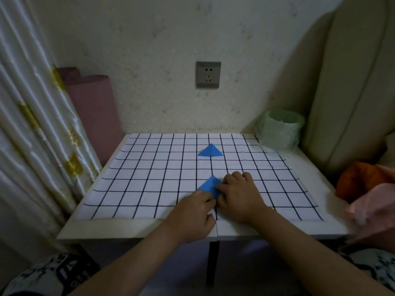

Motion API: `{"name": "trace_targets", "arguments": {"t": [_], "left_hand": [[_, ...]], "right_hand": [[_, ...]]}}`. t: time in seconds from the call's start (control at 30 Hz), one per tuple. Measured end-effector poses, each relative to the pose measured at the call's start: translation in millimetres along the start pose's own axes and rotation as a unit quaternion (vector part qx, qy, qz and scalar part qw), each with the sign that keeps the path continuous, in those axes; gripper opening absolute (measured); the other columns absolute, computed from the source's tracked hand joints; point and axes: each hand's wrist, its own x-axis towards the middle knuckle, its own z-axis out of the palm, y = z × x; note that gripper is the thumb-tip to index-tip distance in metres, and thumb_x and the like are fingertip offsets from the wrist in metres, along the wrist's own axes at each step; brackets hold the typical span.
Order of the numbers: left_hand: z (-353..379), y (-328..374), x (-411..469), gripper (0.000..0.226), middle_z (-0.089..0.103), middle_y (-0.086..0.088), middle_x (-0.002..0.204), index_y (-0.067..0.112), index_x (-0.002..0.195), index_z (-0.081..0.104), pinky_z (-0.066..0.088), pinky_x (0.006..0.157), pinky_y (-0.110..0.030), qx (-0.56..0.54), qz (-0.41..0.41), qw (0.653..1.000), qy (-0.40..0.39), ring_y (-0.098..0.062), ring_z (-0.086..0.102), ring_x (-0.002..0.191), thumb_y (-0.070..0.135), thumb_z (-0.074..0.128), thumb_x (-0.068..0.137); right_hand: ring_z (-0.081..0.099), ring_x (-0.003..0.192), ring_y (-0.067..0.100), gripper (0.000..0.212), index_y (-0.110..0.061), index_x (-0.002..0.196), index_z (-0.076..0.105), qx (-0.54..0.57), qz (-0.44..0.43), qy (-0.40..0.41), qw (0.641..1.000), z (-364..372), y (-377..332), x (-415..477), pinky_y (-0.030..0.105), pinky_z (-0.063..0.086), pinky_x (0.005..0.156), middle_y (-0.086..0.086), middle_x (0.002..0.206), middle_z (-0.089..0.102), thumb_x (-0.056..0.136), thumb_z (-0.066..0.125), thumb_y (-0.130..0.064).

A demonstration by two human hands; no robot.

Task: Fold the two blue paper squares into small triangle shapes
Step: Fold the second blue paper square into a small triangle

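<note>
The left hand (192, 212) and right hand (240, 198) pinch the half-folded blue paper (208, 185) with curled fingers. A finished blue triangle (210, 151) lies farther back.

Home, likely bedroom corner. Satin curtain (32, 124) with gold print at left. Textured wall (149, 39) with socket (208, 75). Cream padded furniture (346, 92) at right. Small white table (128, 231) against wall, grid sheet (149, 189) on top. Bin (280, 133) with green liner at table's far right corner. Pink roll (94, 107) beside curtain. Loose cloth (367, 201) at right edge.
</note>
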Motion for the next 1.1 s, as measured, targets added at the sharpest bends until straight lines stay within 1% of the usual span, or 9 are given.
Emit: {"name": "trace_targets", "arguments": {"t": [0.1,0.17,0.3,0.37,0.47,0.6,0.8,0.93,1.1], "left_hand": [[-0.6,-1.3,-2.5,0.037,0.058,0.003,0.101,0.014,0.107,0.066,0.048,0.079,-0.028,0.005,0.007,1.000,-0.003,-0.010,0.049,0.098,0.033,0.043,0.086],[0.2,-1.6,-3.8,0.036,0.058,0.003,0.105,0.016,0.110,0.066,0.049,0.081,-0.030,0.010,0.008,1.000,-0.004,-0.011,0.049,0.101,0.033,0.045,0.086],[1.8,-1.7,-4.7,0.036,0.059,0.001,0.111,0.017,0.114,0.066,0.050,0.083,-0.037,0.021,0.001,1.000,0.001,-0.015,0.050,0.107,0.031,0.048,0.087],[1.6,-1.3,-4.7,0.040,0.057,0.000,0.115,0.017,0.120,0.065,0.051,0.085,-0.039,0.021,-0.006,1.000,-0.007,-0.015,0.050,0.110,0.032,0.046,0.087],[0.6,-1.8,-6.4,0.048,0.053,-0.001,0.131,0.021,0.130,0.062,0.048,0.095,-0.040,0.021,-0.034,0.999,-0.019,-0.015,0.045,0.122,0.036,0.043,0.088],[0.1,-3.7,-10.7,0.048,0.049,-0.007,0.142,0.028,0.128,0.064,0.043,0.103,-0.039,0.046,-0.062,0.997,-0.003,-0.021,0.042,0.130,0.037,0.040,0.088],[-2.0,-5.1,-20.2,0.048,0.053,-0.003,0.142,0.032,0.125,0.065,0.047,0.098,-0.038,0.076,-0.107,0.991,0.016,-0.020,0.049,0.125,0.041,0.037,0.088],[-0.7,-6.2,-25.7,0.045,0.050,-0.004,0.146,0.029,0.124,0.067,0.041,0.104,-0.034,0.042,-0.152,0.987,0.033,-0.020,0.046,0.130,0.037,0.040,0.089],[-6.3,-19.3,-34.1,0.036,0.051,-0.007,0.146,0.017,0.121,0.069,0.039,0.105,-0.030,0.012,-0.196,0.979,0.047,-0.021,0.046,0.131,0.025,0.049,0.093]], "right_hand": [[0.051,0.113,0.022,0.045,-0.026,0.113,0.069,-0.008,-0.042,0.021,0.999,-1.0,0.3,-14.9,0.041,0.034,0.100,0.002,0.121,0.063,0.092,0.033,-0.043],[0.051,0.118,0.025,0.038,-0.027,0.106,0.073,-0.003,-0.073,0.025,0.997,-1.7,-1.2,-22.3,0.043,0.034,0.104,0.004,0.122,0.063,0.092,0.039,-0.038],[0.056,0.115,0.024,0.038,-0.025,0.107,0.073,-0.002,-0.088,0.018,0.996,-3.2,-1.9,-33.6,0.043,0.034,0.105,-0.002,0.112,0.067,0.088,0.040,-0.034],[0.057,0.112,0.023,0.038,-0.025,0.107,0.073,0.000,-0.073,0.014,0.997,-3.8,-1.7,-38.2,0.045,0.034,0.104,-0.004,0.112,0.068,0.087,0.042,-0.035],[0.057,0.110,0.021,0.036,-0.027,0.108,0.072,-0.001,-0.055,0.004,0.998,-5.2,-1.0,-40.1,0.047,0.033,0.103,-0.005,0.117,0.067,0.088,0.044,-0.037],[0.055,0.112,0.021,0.041,-0.031,0.113,0.071,-0.008,-0.048,-0.005,0.999,-6.6,1.4,-39.0,0.047,0.033,0.101,-0.004,0.122,0.065,0.089,0.039,-0.041],[0.050,0.117,0.019,0.045,-0.032,0.117,0.068,-0.007,-0.042,-0.004,0.999,-4.0,0.3,-37.7,0.047,0.025,0.106,-0.006,0.129,0.060,0.092,0.032,-0.043],[0.049,0.121,0.020,0.043,-0.031,0.122,0.066,0.015,-0.028,-0.008,0.999,-2.5,-1.1,-39.5,0.049,0.023,0.110,-0.004,0.134,0.058,0.094,0.036,-0.043],[0.048,0.122,0.019,0.043,-0.032,0.125,0.064,0.018,-0.015,-0.015,1.000,-2.0,-3.7,-39.2,0.049,0.021,0.113,-0.005,0.136,0.056,0.095,0.034,-0.043]]}}
